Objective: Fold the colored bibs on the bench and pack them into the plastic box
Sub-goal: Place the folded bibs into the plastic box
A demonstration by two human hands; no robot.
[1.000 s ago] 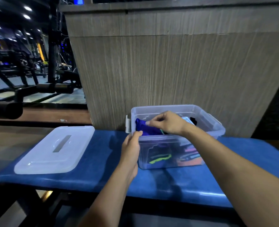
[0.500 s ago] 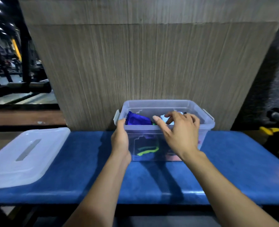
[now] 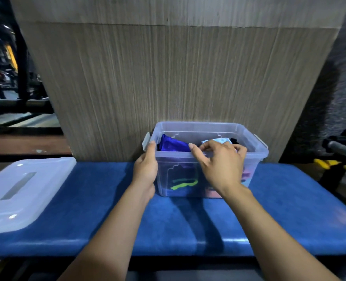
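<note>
R hand (image 3: 220,167) now nearer box (image 3: 257,159) front rim, grip loose, prob empty, L hand (image 3: 145,171) flat on box side, bibs (image 3: 173,146) half-hidden.

Royal-blue bib (image 3: 173,146), blue bench (image 3: 188,226)
</note>
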